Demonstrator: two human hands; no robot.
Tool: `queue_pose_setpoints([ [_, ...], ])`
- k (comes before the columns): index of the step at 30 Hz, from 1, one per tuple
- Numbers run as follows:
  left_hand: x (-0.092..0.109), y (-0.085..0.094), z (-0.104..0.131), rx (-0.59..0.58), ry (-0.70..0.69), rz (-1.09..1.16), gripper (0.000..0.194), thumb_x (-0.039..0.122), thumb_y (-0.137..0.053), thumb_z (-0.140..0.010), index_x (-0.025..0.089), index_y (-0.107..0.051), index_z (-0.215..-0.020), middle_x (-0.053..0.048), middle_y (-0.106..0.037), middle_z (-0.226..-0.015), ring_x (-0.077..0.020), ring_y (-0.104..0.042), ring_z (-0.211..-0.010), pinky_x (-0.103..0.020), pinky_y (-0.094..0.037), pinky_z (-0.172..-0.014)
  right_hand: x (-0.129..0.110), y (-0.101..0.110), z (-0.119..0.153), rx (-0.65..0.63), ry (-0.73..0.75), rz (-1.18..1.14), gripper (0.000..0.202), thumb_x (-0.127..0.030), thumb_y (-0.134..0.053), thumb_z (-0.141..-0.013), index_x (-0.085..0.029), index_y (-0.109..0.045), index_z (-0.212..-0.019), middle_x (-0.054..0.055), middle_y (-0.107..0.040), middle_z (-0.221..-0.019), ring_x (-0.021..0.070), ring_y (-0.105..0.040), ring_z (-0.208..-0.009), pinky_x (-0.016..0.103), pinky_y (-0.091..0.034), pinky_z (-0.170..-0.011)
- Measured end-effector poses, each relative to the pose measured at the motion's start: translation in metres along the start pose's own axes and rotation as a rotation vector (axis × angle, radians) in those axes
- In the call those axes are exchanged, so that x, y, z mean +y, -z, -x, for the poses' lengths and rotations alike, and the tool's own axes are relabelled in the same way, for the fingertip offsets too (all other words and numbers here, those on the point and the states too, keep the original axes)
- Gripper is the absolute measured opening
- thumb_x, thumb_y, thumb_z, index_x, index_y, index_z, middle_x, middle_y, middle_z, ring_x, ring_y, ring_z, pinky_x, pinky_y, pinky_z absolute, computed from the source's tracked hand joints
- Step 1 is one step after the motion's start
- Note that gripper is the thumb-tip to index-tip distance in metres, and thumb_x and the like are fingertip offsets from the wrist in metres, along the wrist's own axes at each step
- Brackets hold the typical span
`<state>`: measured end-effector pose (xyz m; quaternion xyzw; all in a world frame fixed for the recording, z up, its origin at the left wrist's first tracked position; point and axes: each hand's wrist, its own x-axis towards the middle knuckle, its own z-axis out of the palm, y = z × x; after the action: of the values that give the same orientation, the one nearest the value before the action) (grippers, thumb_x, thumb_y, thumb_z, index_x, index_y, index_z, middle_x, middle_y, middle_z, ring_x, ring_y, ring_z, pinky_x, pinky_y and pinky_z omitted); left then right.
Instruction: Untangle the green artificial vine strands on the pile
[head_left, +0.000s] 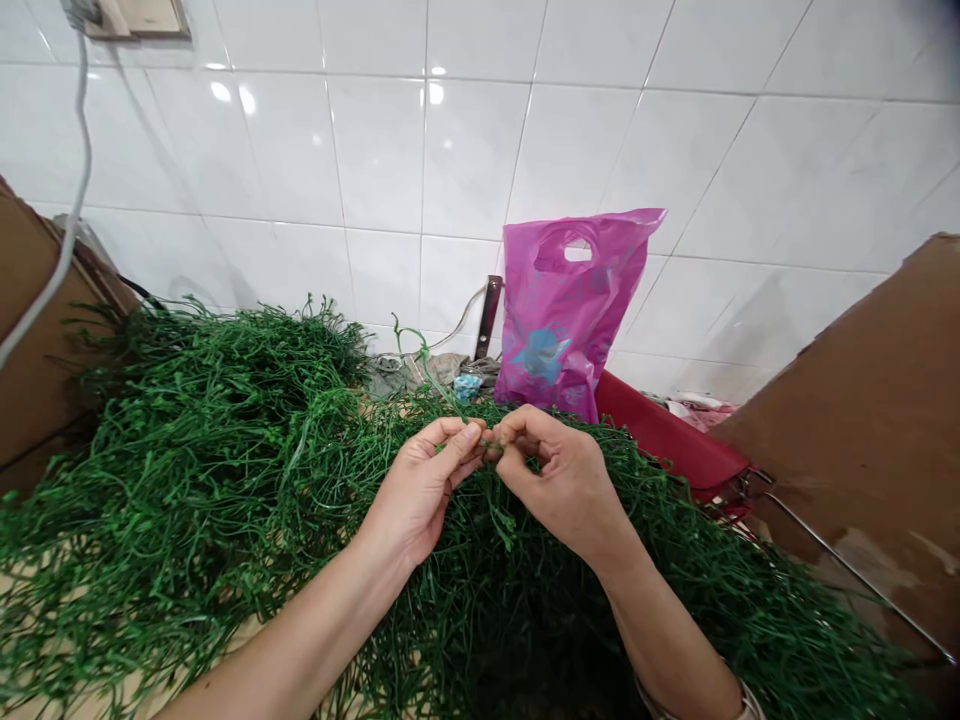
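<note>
A thin green plant stem (431, 372) with small curled tips rises from between the thumb and fingers of my left hand (424, 480). Close against it, my right hand (559, 475) is pinched, its fingertips meeting the stem's lower part near the left fingertips. What exactly the right fingertips grip is too small to make out. Below both hands hangs another short green sprig (504, 525). A large heap of similar green stems (225, 440), many with knobbed ends, spreads under and around my hands.
Behind the heap, a purple plastic bag (570, 320) leans near the white tiled wall (382, 150). A red bag or case (675, 440) lies to its right. Cardboard boxes (862, 430) flank both sides. A white cable (75, 200) hangs at the left, and a metal rod (855, 570) slants at the right.
</note>
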<state>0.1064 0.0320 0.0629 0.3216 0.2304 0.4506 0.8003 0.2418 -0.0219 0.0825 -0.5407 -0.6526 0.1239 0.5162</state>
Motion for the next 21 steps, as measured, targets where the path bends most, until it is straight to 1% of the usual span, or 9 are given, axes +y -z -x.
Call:
queue_pose_setpoints([
  [2,0.004,0.001,-0.002,0.019,-0.022,-0.023,0.036,0.034,-0.094,-0.058,0.015,-0.068,-0.074,0.002,-0.073,-0.076,-0.0089,-0.068,-0.073,-0.021,-0.054,-0.077,0.003,0.005,-0.001,-0.011,0.038,0.032,0.019,-0.011,-0.046,-0.082,-0.021,-0.057,-0.071,-0.001,-0.067,-0.071,0.0125,-0.063,-0.066,0.023,-0.048,-0.064],
  [4,0.009,0.002,-0.003,0.04,-0.064,-0.05,0.034,0.034,-0.093,-0.06,0.016,-0.068,-0.076,0.001,-0.073,-0.076,-0.0104,-0.069,-0.077,-0.022,-0.054,-0.079,0.005,0.011,-0.002,-0.02,0.068,0.089,0.022,-0.01,-0.045,-0.086,-0.021,-0.058,-0.072,0.001,-0.07,-0.076,0.0138,-0.065,-0.072,0.025,-0.049,-0.069],
  [7,0.015,0.0,-0.001,0.042,-0.13,-0.095,0.028,0.033,-0.09,-0.066,0.016,-0.068,-0.074,0.001,-0.074,-0.08,-0.0107,-0.069,-0.081,-0.024,-0.052,-0.086,0.004,0.019,-0.003,0.038,0.114,0.214,0.018,-0.012,-0.047,-0.089,-0.021,-0.062,-0.085,0.003,-0.072,-0.089,0.0165,-0.067,-0.084,0.029,-0.051,-0.08],
  [10,0.015,-0.002,0.001,0.028,-0.164,-0.122,0.023,0.031,-0.087,-0.07,0.017,-0.069,-0.073,0.001,-0.075,-0.085,-0.0116,-0.068,-0.087,-0.026,-0.049,-0.094,-0.003,0.02,-0.002,0.127,0.13,0.273,0.016,-0.021,-0.049,-0.095,-0.021,-0.065,-0.098,0.007,-0.072,-0.101,0.0196,-0.067,-0.097,0.033,-0.05,-0.09],
  [12,0.012,-0.002,0.003,0.017,-0.185,-0.147,0.021,0.031,-0.086,-0.071,0.018,-0.07,-0.073,0.002,-0.076,-0.086,-0.0124,-0.067,-0.091,-0.027,-0.046,-0.097,-0.009,0.016,0.001,0.135,0.091,0.282,0.017,-0.03,-0.054,-0.096,-0.022,-0.066,-0.104,0.007,-0.073,-0.106,0.0216,-0.067,-0.101,0.036,-0.05,-0.093],
  [14,0.01,-0.003,0.005,0.01,-0.207,-0.179,0.021,0.032,-0.086,-0.071,0.018,-0.071,-0.073,0.002,-0.075,-0.086,-0.0129,-0.065,-0.092,-0.027,-0.045,-0.097,-0.014,0.011,0.004,0.103,0.028,0.278,0.019,-0.035,-0.061,-0.093,-0.023,-0.067,-0.105,0.006,-0.075,-0.106,0.0226,-0.068,-0.097,0.037,-0.051,-0.092],
  [17,0.01,-0.005,0.007,0.004,-0.224,-0.213,0.023,0.033,-0.088,-0.069,0.018,-0.07,-0.072,0.002,-0.074,-0.082,-0.0127,-0.065,-0.089,-0.025,-0.044,-0.094,-0.017,0.004,0.005,0.063,-0.032,0.254,0.012,-0.031,-0.061,-0.092,-0.022,-0.068,-0.095,0.003,-0.075,-0.094,0.0201,-0.069,-0.084,0.032,-0.052,-0.082],
  [19,0.011,-0.007,0.008,-0.003,-0.234,-0.225,0.025,0.034,-0.089,-0.067,0.018,-0.07,-0.072,0.003,-0.073,-0.08,-0.0122,-0.064,-0.086,-0.024,-0.045,-0.091,-0.016,0.002,0.005,0.062,-0.035,0.257,0.011,-0.027,-0.057,-0.093,-0.022,-0.066,-0.09,0.002,-0.074,-0.088,0.0181,-0.067,-0.077,0.029,-0.052,-0.074],
  [21,0.011,-0.007,0.008,-0.021,-0.238,-0.231,0.026,0.034,-0.088,-0.068,0.018,-0.068,-0.072,0.003,-0.072,-0.078,-0.0115,-0.063,-0.085,-0.023,-0.045,-0.089,-0.014,0.001,0.005,0.071,-0.013,0.275,0.013,-0.025,-0.054,-0.094,-0.021,-0.066,-0.091,0.002,-0.074,-0.088,0.018,-0.066,-0.076,0.029,-0.051,-0.072],
])
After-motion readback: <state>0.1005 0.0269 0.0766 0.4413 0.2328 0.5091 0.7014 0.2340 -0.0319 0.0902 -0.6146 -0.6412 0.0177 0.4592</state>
